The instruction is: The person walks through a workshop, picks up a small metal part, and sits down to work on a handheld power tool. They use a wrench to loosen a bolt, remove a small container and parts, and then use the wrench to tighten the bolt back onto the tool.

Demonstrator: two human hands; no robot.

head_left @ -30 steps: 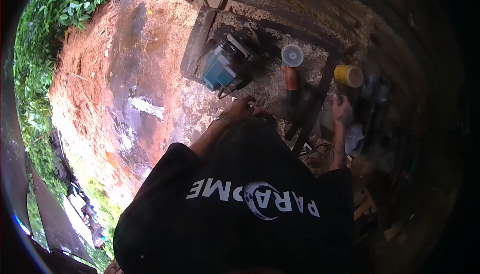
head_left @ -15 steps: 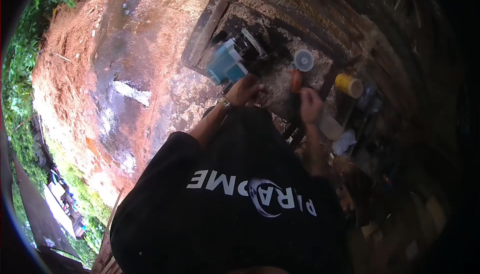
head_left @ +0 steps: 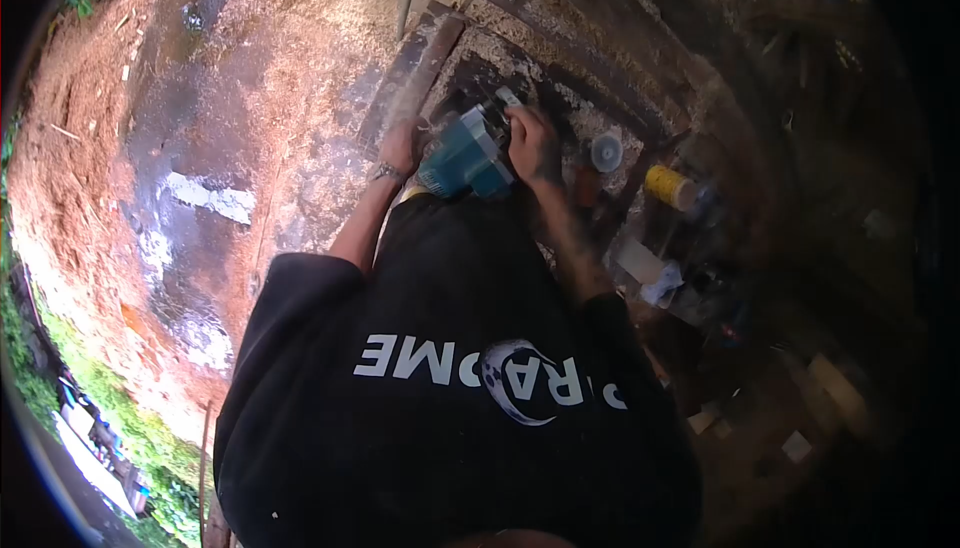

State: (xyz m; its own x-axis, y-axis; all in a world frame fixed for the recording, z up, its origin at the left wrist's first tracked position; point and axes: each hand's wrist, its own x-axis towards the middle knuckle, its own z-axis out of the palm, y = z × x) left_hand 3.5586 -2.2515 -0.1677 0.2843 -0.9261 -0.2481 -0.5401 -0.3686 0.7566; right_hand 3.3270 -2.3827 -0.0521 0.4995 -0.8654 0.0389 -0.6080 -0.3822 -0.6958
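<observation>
A teal power tool (head_left: 462, 156) with a silver front part lies in front of my body on the dark, sawdust-strewn work surface. On its left side is my left hand (head_left: 401, 146), fingers curled at the tool's edge; what they grip is hard to make out. My right hand (head_left: 532, 141) reaches along the tool's right side, its fingers closed around a part near the silver end (head_left: 508, 97). Right of that hand are a round translucent disc-like item (head_left: 606, 152) and an orange object (head_left: 586, 186), both untouched.
A yellow roll (head_left: 670, 188) stands at the right, with a pale block (head_left: 640, 261) and crumpled clear plastic (head_left: 662, 285) below it. Dark wooden boards (head_left: 560, 33) run along the far side. Reddish, sawdust-covered ground (head_left: 280, 78) lies to the left.
My right hand has moved from beside the orange object to the tool's right side. My left hand has shifted left along the tool. The view has also shifted.
</observation>
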